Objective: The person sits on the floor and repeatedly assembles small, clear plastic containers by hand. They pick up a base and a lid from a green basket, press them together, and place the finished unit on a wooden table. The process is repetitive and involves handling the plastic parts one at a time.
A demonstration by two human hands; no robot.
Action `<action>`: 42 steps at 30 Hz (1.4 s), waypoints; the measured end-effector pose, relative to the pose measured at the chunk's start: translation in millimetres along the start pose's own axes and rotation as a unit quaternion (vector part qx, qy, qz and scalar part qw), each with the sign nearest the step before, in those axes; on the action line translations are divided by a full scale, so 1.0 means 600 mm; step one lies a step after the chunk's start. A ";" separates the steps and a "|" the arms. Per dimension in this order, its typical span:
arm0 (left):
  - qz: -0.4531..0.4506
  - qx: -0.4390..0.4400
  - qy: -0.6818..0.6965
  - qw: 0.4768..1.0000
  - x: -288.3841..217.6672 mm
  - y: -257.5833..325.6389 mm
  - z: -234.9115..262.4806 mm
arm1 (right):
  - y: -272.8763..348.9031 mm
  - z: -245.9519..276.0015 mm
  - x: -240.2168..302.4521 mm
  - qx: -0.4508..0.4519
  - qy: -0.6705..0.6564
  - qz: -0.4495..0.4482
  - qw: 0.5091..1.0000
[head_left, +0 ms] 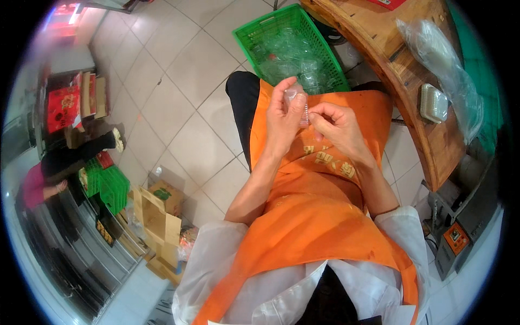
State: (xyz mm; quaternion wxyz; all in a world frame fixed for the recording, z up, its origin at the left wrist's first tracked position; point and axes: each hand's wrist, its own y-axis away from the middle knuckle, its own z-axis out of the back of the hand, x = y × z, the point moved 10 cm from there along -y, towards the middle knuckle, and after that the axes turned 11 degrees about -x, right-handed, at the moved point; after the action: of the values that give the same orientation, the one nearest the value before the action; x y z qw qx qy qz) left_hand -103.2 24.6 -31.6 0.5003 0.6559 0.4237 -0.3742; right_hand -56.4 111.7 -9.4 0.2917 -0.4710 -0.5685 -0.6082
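Head camera view: one clear plastic container [304,110] is resting in the grip of the left hand [283,116], held between thumb and fingers. The right hand [340,125] is curling its fingers at the container's right edge; whether they are pinching it, I cannot tell. Below both hands, an orange apron [319,227] is spreading across the lap. Just beyond the fingertips, a green basket [325,49] is standing close, its rim limiting the room forward. Right of the right hand, a wooden table [403,92] is curving past, its edge keeping well apart from the knuckles. Left of the left hand, the tiled floor [184,81] is opening widely.

Counting outward, two hands are meeting at one container; the one basket is holding many clear pieces [292,59], overlapping too closely to count. On the table, right of the right hand, one small plastic box [434,103] is sitting near the edge and one clear bag [441,59] is lying beside it. Far left of the left hand, one other person [32,187] is showing.
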 end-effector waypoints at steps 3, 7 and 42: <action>-0.017 0.011 -0.029 0.999 -0.007 0.006 -0.006 | 0.006 0.003 0.002 -0.004 0.013 0.005 1.000; -0.012 0.003 -0.043 0.999 -0.017 0.014 -0.007 | 0.012 0.006 0.008 -0.009 0.040 0.026 0.999; 0.001 -0.029 0.036 0.999 0.009 -0.013 0.021 | -0.021 -0.015 -0.011 -0.007 0.003 0.021 1.000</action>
State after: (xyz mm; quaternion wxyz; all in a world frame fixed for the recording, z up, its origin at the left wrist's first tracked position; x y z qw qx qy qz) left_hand -109.0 14.3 -42.1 0.5034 0.6547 0.4518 -0.3374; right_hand -66.9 104.2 -20.0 0.3025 -0.4834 -0.5533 -0.6071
